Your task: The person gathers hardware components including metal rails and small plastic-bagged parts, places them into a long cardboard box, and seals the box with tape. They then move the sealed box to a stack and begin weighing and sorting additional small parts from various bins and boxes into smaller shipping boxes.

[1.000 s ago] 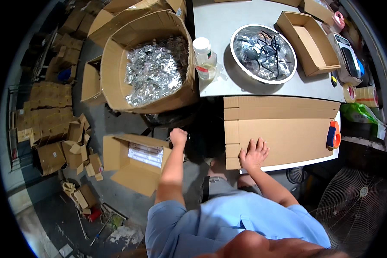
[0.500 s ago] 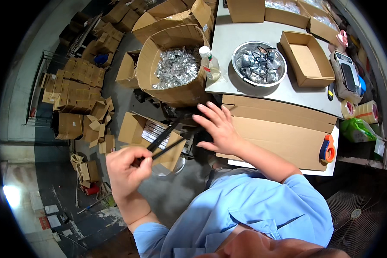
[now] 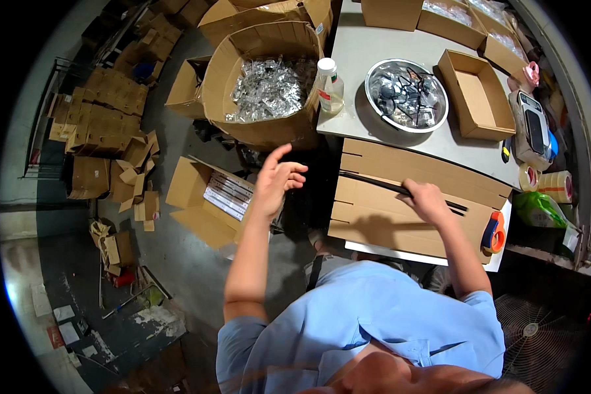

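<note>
Over the flat cardboard point(image 3: 364, 205) at the person's right, the right hand point(image 3: 424, 199) is closed around thin black strips point(image 3: 374, 182), its fingers curled over their middle. The strips lie slantwise across the cardboard's face, one end toward its left edge and the other jutting past the hand on the right; whether they touch the surface cannot be told. Well apart from it, the left hand point(image 3: 277, 182) is raised and empty, fingers spread and slightly bent, near an open box point(image 3: 200, 222) with pale, dark-lined pieces point(image 3: 226, 197) inside. An orange and blue tape dispenser point(image 3: 494, 232) rests at the cardboard's right end, and a white board point(image 3: 407, 255) shows beneath its near edge. Beyond, on the table point(image 3: 349, 49), stand a bottle point(image 3: 330, 92), a metal bowl point(image 3: 406, 128) of clear packets and black cords, and a shallow box point(image 3: 487, 126). Left of the table, a big carton point(image 3: 269, 133) holds shiny clear pieces point(image 3: 269, 88).
</note>
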